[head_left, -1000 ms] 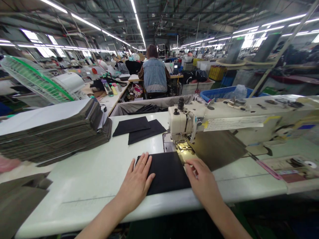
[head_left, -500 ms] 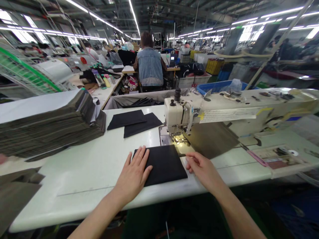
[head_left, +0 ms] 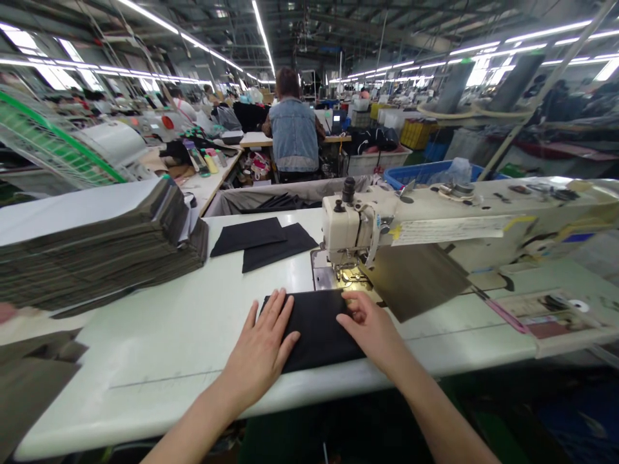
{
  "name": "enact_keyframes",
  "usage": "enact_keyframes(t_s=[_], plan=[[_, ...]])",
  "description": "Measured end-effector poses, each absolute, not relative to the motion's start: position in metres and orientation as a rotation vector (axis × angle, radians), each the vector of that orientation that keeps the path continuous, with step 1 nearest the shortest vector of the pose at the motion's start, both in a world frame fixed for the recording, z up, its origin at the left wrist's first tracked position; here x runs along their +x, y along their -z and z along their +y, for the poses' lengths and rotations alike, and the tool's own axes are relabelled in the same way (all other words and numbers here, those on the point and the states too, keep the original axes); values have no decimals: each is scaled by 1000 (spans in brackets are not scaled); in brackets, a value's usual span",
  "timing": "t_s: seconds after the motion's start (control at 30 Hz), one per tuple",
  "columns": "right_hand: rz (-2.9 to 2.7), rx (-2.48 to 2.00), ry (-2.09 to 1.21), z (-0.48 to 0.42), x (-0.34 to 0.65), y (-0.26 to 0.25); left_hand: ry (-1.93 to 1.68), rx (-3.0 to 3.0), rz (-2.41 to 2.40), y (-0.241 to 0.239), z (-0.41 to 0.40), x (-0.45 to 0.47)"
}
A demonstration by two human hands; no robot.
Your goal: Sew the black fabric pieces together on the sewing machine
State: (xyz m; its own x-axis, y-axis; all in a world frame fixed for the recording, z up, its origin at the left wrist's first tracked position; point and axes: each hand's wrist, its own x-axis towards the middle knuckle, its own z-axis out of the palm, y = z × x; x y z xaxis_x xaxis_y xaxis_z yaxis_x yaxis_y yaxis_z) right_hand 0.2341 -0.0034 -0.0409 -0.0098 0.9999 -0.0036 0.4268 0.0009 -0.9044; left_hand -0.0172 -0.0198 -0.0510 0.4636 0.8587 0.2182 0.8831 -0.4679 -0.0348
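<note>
A folded black fabric piece [head_left: 316, 328] lies on the sewing table near its front edge, just in front of the sewing machine's needle area. My left hand [head_left: 264, 335] rests flat on the fabric's left side, fingers stretched out. Over the right side of the same piece is my right hand [head_left: 370, 325], its thumb and index finger apart and the other fingers curled under. Its fingertips are at the fabric's upper right corner; whether they press on it I cannot tell. The sewing machine [head_left: 351, 238] has a lit presser foot area right behind the fabric.
Two black fabric pieces [head_left: 249, 236] lie left of the machine head. A tall stack of dark panels [head_left: 97, 245] stands at the left. An olive sheet [head_left: 416, 277] lies under the machine arm, with pink-handled scissors [head_left: 505, 312] to its right. A co-worker [head_left: 294, 132] sits ahead.
My right hand has moved left from beside the fabric onto its right side, its thumb and index finger now parted. My left hand stays flat on the fabric. The view has shifted slightly.
</note>
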Motion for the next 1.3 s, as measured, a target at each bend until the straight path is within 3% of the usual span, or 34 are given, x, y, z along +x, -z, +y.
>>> enact_keyframes(t_s=[0.27, 1.0, 1.3], plan=[[-1798, -1298, -789, -2, 235, 44, 310, -2536, -1554, 56, -20, -20], [-1839, -1572, -636, 3, 229, 47, 299, -2559, -1578, 51, -15, -23], [-2146, -1505, 31, -8, 224, 42, 288, -2595, -1492, 35, -9, 9]])
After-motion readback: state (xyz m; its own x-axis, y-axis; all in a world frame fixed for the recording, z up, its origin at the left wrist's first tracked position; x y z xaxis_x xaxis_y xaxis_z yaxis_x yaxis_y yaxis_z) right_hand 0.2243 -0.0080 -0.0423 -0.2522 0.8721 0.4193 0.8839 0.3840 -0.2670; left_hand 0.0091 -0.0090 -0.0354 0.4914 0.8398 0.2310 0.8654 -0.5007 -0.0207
